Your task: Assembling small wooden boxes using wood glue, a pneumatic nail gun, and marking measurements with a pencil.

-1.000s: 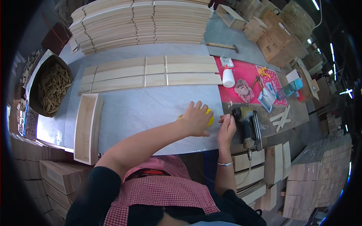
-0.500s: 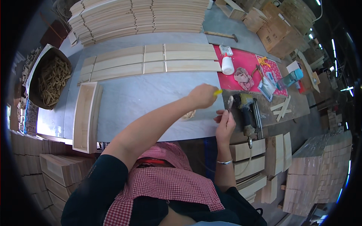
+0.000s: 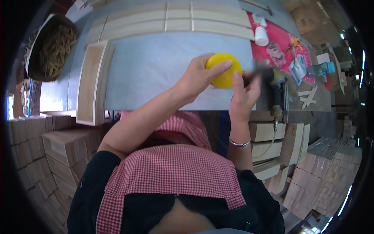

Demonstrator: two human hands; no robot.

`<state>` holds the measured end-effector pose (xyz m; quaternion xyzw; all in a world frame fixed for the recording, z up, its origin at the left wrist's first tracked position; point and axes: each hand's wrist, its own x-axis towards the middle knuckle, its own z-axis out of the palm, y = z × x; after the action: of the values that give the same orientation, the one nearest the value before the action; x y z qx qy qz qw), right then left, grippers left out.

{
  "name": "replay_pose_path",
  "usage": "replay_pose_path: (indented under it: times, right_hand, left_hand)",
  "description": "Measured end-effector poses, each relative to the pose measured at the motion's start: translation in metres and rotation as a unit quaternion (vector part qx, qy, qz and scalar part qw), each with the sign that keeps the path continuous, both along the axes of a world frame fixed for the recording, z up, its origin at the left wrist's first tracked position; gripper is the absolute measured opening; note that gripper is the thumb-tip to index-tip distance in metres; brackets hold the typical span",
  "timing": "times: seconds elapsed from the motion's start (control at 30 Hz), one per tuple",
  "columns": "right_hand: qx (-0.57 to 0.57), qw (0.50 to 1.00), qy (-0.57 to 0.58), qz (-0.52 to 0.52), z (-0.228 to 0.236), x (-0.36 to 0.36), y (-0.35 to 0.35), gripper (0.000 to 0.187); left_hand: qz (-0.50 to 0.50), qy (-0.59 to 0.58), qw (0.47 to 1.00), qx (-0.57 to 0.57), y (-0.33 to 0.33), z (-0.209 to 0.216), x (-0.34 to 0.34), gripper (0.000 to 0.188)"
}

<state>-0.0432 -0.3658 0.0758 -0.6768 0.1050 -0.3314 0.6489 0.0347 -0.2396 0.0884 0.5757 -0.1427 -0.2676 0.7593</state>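
A flat, round yellow disc (image 3: 223, 80) is held in my left hand (image 3: 194, 78), thumb across its face, above the front part of the grey tabletop (image 3: 156, 74). Just to its right is my right hand (image 3: 242, 102), thumb pointing up by the disc's edge and fingers curled. Beyond those fingers a dark object (image 3: 264, 72) is smeared by motion; what the fingers hold is not clear. An air-powered tool (image 3: 276, 93) with a hose lies close to the right hand. A long wooden box (image 3: 92, 82) lies at the left of the table.
Grooved wooden boards (image 3: 179, 25) span the table's back. A bin of wood scraps (image 3: 57, 48) stands left. On the red mat (image 3: 269, 29) are a white bottle (image 3: 261, 36) and a pink cloth (image 3: 276, 54); a blue-green bottle (image 3: 321, 69) stands further right. Stacked wood (image 3: 267, 132) sits below right.
The yellow disc, nearly edge-on before, now shows its round face. My hands have come closer together, and my view has tipped down toward my body. The small pale item by my right hand no longer shows.
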Motion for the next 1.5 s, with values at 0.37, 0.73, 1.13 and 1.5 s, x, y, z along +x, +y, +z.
replay_pose_path:
  times: [0.37,0.73,1.13,1.5]
  right_hand:
    - [-0.014,0.995,0.091,-0.035,-0.024,0.009,-0.006,0.022]
    - [-0.238,0.946,0.210,-0.059,-0.019,0.013,-0.002,0.021]
    - [-0.284,0.938,0.197,-0.026,-0.042,0.014,-0.013,0.016]
    - [-0.493,0.862,0.081,-0.085,-0.025,0.014,-0.014,0.019]
  left_hand:
    - [0.075,-0.299,0.927,0.213,0.041,-0.042,0.016,0.065]
    - [-0.008,-0.378,0.889,0.260,0.020,-0.065,0.013,0.090]
    - [-0.015,-0.382,0.882,0.276,0.014,-0.057,0.018,0.085]
    - [0.006,-0.336,0.907,0.252,0.025,-0.078,0.013,0.102]
